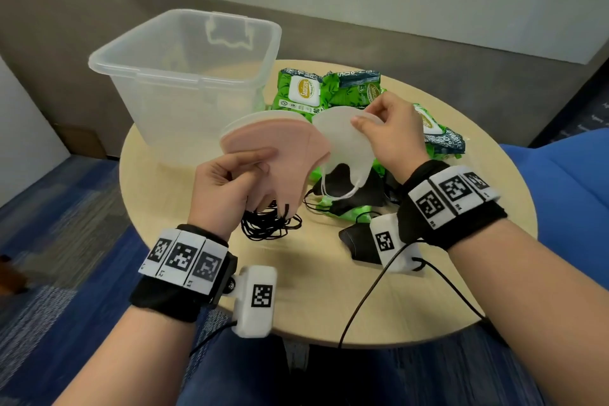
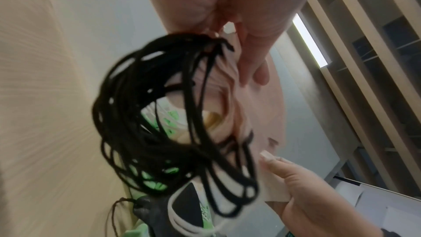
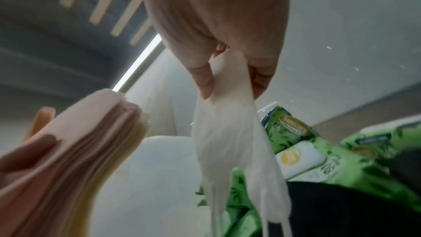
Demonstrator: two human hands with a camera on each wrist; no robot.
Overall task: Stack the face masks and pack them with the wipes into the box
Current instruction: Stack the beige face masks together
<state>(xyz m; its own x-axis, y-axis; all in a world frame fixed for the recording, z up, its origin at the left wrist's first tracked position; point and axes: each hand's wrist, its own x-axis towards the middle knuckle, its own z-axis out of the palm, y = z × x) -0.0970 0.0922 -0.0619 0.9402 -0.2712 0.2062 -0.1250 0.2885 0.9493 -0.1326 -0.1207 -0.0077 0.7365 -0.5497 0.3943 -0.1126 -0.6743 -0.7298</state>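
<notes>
The stack of masks [image 1: 280, 145], pink on the near face with paler ones behind, is held upright above the tabletop [image 1: 316, 300] in the left hand [image 1: 227, 188], whose thumb and fingers [image 2: 252, 68] are clamped on its lower edge. Black ear loops [image 1: 270, 224] hang from the stack in a bunch down to the tabletop. Just beside it, the right hand [image 1: 392, 135] pinches a single white mask [image 1: 346, 148] between thumb and fingers [image 3: 202, 78]; the mask's edge overlaps the stack, and its white loops dangle below. Black masks [image 1: 359, 188] lie under the right hand. Behind both hands lie green packs of wipes [image 1: 303, 92], near the clear plastic box [image 1: 184, 76] that stands at the far left of the tabletop. Each wrist wears a band with black-and-white markers [image 1: 184, 257].
</notes>
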